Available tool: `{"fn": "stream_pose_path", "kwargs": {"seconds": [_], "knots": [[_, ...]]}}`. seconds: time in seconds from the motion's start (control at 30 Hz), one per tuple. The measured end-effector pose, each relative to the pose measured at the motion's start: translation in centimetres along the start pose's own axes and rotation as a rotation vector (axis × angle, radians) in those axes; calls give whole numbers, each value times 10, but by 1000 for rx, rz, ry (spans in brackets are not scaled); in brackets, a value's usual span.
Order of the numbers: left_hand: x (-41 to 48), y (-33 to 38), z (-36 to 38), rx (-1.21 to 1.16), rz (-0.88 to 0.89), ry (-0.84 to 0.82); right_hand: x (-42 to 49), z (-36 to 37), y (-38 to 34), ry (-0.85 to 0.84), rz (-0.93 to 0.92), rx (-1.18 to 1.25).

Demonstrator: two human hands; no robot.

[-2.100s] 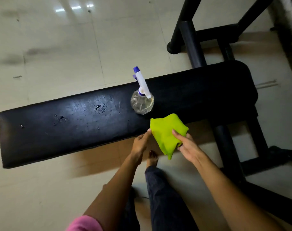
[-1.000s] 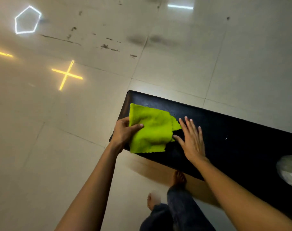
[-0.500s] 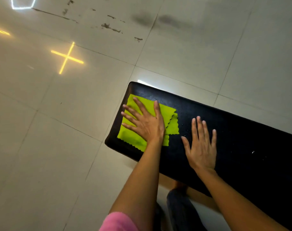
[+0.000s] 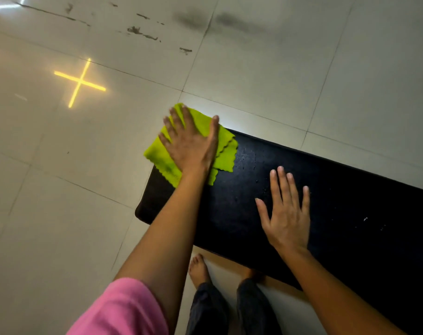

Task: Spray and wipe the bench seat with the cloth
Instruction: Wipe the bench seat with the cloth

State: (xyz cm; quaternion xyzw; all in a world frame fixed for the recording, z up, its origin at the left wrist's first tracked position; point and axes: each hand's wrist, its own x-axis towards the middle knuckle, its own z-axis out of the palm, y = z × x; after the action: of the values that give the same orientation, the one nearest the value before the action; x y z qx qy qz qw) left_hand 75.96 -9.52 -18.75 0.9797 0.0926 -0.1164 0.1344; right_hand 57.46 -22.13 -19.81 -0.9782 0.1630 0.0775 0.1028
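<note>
cloth (image 4: 225, 153): green, folded, lying on the far corner at the left end of the bench seat (image 4: 338, 201); part of it hangs past the corner, over the floor (image 4: 254, 68)
left hand (image 4: 191, 146): flat on top of the cloth, fingers straight and spread, pressing down, not gripping
right hand (image 4: 288, 213): flat, fingers straight, holding nothing; looks to rest on the bare seat, well to the right of the cloth
seat state: droplets (image 4: 249, 155) just right of the cloth, more specks further right; my read is that wiping has only started at this end
risk 1: the cloth is only pinned by a flat palm, so a stroke outward could push it off the corner and drop it on the floor
risk 2: the left fingertips sit at or past the edge, so the hand may run off the padding mid-stroke
risk 3: the right palm bears on a wet, slick seat and could skid if weight goes onto it
risk 4: spray pushed over the edge, wet tile, bare feet (image 4: 198, 267) close by, so a slip is possible
risk 5: the cloth is folded small and could miss specks at the right
counts: cloth 1; seat 1; hands 2; feet 2, one half hidden under the seat edge; pink sleeve (image 4: 123, 308) 1; yellow cross of light (image 4: 80, 83) 1
spray bottle: none in view
</note>
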Motion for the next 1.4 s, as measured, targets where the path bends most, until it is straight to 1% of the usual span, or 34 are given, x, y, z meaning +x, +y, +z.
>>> {"fn": "stream_pose_path", "kwargs": {"seconds": [0.07,0.13,0.17,0.2,0.23,0.3,0.37,0.43,0.47,0.53,0.6,0.67,0.7,0.73,0.8,0.87,0.93,1.0,1.07,1.13,1.2,1.27,1.33,1.4], "knots": [[-19,8,7,99,191,-37,0,1,1,-8,5,-11],[-43,-10,7,140,371,-24,-1,-1,0,-24,13,-7],[-52,-24,5,158,425,-1,-1,-2,-1,-24,15,-9],[-56,-39,3,163,436,26,-1,-3,-1,-25,16,-10],[-53,-50,0,146,407,44,0,-3,-1,-25,18,-6],[-38,-55,-7,84,263,29,1,-3,-1,-21,16,0],[-22,-38,-8,38,130,9,1,-2,-1,-13,14,-5],[-9,-16,-4,17,51,-3,1,0,-1,-9,15,-8],[-5,-8,-2,34,44,-11,1,1,-1,-9,15,-13],[-9,-1,3,104,109,-27,1,1,-2,-14,19,-23],[-27,-11,4,144,271,-32,0,0,-2,-22,26,-21],[-45,-36,1,172,438,-4,0,-2,-2,-22,27,-21],[-50,-51,-1,180,465,16,0,-2,-3,-20,25,-20],[-50,-64,-3,166,439,24,0,-2,-3,-17,24,-18],[-37,-71,-9,92,288,4,1,-1,-2,-5,23,-16],[-23,-57,-11,48,161,2,2,1,-2,7,13,-18],[-15,-35,-8,36,127,0,1,2,-1,6,10,-21],[-19,-18,-2,76,199,-26,1,3,-1,5,19,-33],[-37,-16,4,138,334,-38,1,2,-2,-8,25,-40],[-59,-31,4,174,467,-48,1,0,-1,-15,29,-37],[-72,-58,3,213,525,-25,1,-1,-2,-10,25,-32],[-69,-80,-3,223,475,1,1,0,-2,4,20,-27],[-54,-76,-8,167,324,-8,2,1,-2,24,12,-23],[-38,-53,-7,84,157,-19,2,2,-3,37,5,-25]]}}
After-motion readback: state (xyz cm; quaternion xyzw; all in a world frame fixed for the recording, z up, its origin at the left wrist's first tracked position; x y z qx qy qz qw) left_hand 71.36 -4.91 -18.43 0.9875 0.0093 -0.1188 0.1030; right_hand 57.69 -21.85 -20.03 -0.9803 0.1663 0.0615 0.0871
